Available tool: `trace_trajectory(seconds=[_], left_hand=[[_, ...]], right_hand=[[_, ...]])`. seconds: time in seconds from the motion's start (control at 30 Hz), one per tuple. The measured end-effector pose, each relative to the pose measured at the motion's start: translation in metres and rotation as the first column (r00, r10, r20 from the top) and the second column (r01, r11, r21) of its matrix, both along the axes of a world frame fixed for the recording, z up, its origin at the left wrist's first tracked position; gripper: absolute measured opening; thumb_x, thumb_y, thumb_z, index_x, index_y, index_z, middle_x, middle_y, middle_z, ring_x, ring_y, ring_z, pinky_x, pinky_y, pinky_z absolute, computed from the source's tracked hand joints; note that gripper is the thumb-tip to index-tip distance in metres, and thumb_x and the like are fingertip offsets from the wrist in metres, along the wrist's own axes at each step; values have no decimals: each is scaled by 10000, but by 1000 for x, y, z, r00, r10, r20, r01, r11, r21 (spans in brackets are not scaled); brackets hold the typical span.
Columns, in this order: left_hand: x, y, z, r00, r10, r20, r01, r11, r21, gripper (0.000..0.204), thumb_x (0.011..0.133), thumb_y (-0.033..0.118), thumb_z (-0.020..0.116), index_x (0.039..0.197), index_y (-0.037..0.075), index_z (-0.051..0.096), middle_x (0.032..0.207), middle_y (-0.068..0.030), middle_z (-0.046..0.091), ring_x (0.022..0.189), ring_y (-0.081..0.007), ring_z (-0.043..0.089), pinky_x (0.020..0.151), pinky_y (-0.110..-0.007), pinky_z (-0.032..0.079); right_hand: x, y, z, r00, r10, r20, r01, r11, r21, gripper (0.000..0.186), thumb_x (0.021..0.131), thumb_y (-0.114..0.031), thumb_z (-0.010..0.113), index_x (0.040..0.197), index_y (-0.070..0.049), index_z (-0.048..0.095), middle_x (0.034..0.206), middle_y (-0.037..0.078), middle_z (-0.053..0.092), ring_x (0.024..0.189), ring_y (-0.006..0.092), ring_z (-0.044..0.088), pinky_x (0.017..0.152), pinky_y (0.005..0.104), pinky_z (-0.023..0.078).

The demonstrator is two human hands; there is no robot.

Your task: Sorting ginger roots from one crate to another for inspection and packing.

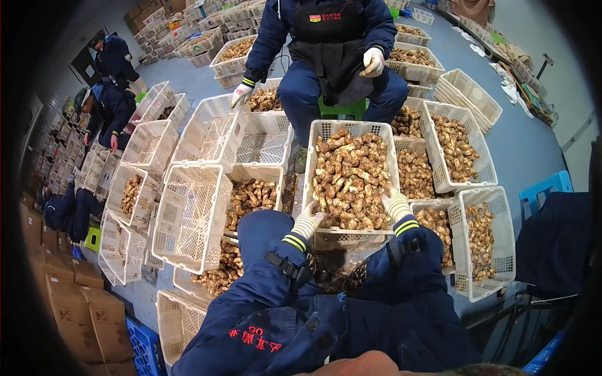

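Note:
Brown-and-cream mushrooms (351,178) fill a white plastic crate (308,168) between my knees. My left hand (309,221), in a white glove with a ribbed cuff, is at the crate's near left corner, its fingers reaching in against the mushrooms. At the near right side, my right hand (395,204), gloved the same way, rests over the rim with its fingers on the mushrooms. Both hands look open, with nothing visibly gripped, though some fingertips are partly hidden among the mushrooms.
Facing me sits a co-worker (329,56) on a green stool (345,109). Empty white crates (191,216) are at my left, and crates of mushrooms (480,241) at my right. Cardboard boxes (81,310) are stacked lower left. A blue stool (545,188) stands far right.

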State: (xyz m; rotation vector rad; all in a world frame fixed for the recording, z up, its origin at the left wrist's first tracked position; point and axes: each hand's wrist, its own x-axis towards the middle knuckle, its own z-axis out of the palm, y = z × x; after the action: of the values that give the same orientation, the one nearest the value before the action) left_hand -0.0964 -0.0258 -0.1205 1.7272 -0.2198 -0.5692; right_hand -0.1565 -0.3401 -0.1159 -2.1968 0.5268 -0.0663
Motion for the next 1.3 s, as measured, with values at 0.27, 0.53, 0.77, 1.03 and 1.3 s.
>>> trace_trajectory(seconds=[0.27,0.53,0.77,1.03,1.3], left_hand=[[-8,19,-7,997,54,-52,-55,998,-33,603,825,134,640,1336,-31,364,1207,-174,538,1070,-217,543,895,-287,443],[-15,3,4,981,-53,-187,37,995,-89,599,856,114,603,1368,-23,323,1216,-166,532,1008,-218,572,852,-304,475],[-19,0,20,923,-49,-382,-5,990,-138,572,884,88,555,1395,39,302,1175,-140,538,1032,-234,567,825,-336,503],[-19,-9,28,766,-8,-643,-257,913,-317,548,873,142,597,1348,42,342,1205,-148,509,1014,-271,569,805,-379,528],[-21,-3,25,737,1,-676,-311,888,-338,490,882,143,575,1334,85,393,1193,-117,519,978,-248,573,791,-363,527]], right_hand=[[13,32,39,999,-36,-38,14,877,-480,382,797,-210,620,1136,-44,564,1071,179,619,989,359,575,863,428,465],[53,38,-4,991,26,-132,-123,575,-809,437,778,-378,602,1098,-82,588,1153,119,570,1151,299,462,947,486,342],[68,46,23,892,2,-452,-364,593,-718,477,799,-462,589,1131,-120,613,1215,95,565,1219,277,445,967,465,347],[41,47,68,895,-35,-444,-197,863,-465,429,828,-436,572,1071,-92,651,1062,148,645,1011,302,602,877,395,461],[27,88,42,907,107,-407,-318,808,-496,745,755,-449,668,1326,-44,412,1061,167,629,958,315,612,829,404,487]])
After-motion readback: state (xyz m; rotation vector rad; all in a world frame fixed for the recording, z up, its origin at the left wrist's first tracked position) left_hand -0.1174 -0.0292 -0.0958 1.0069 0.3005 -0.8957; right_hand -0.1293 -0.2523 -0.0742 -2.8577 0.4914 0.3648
